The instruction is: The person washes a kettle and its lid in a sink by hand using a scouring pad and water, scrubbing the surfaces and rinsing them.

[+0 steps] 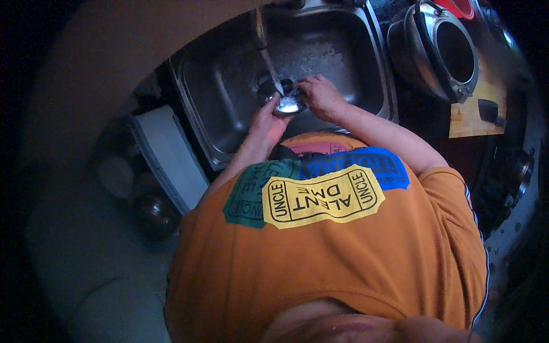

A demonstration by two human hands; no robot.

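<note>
My left hand [271,122] grips a small shiny metal dish [290,106] from its left and lower side. Water from the tap [259,30] runs into it in a thin stream. At the dish's right edge, the bent fingers of my right hand [322,97] touch the rim; whether they hold anything small is hidden. Both hands are inside a stainless steel sink [231,92], low over its floor. Just beyond the dish lies a dark round shape [268,88], possibly the drain.
Right of the sink stands a large open-mouthed metal pot [405,55] with a black handle. Beside it lies a wooden board [465,122] bearing a dark object [489,110]. A red container [465,7] sits behind. Left are a pale panel [171,154] and a round metal vessel [154,212].
</note>
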